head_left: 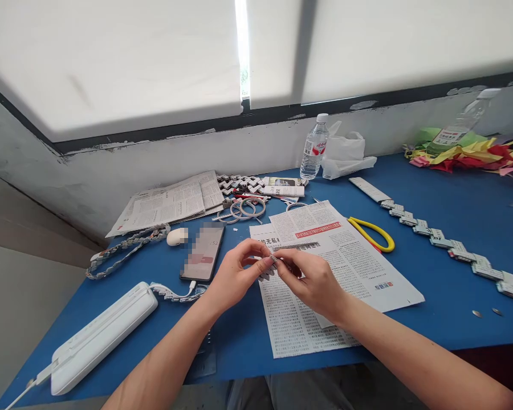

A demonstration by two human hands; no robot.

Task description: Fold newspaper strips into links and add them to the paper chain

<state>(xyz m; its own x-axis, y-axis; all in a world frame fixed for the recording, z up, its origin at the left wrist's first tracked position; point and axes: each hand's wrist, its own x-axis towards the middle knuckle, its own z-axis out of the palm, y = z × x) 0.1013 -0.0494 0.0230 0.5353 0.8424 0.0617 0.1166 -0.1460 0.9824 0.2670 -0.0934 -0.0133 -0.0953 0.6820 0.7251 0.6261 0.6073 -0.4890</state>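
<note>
Both hands meet over newspaper sheets [350, 267] lying on the blue table [453, 285]. My left hand [235, 273] and my right hand [310, 279] pinch the same small folded newspaper strip [268, 266] between thumbs and fingertips, just above the sheets. The strip is grey print paper, folded narrow, with a short folded end hanging below the fingers.
A long chain of folded paper links [444, 242] runs along the right. Yellow-handled scissors [374, 233] lie beside the sheets. A phone [203, 253], white power bank [98, 339], paper rings [241, 209], stacked newspapers [171, 202], water bottle [314, 148] and coloured paper [474, 154] stand around.
</note>
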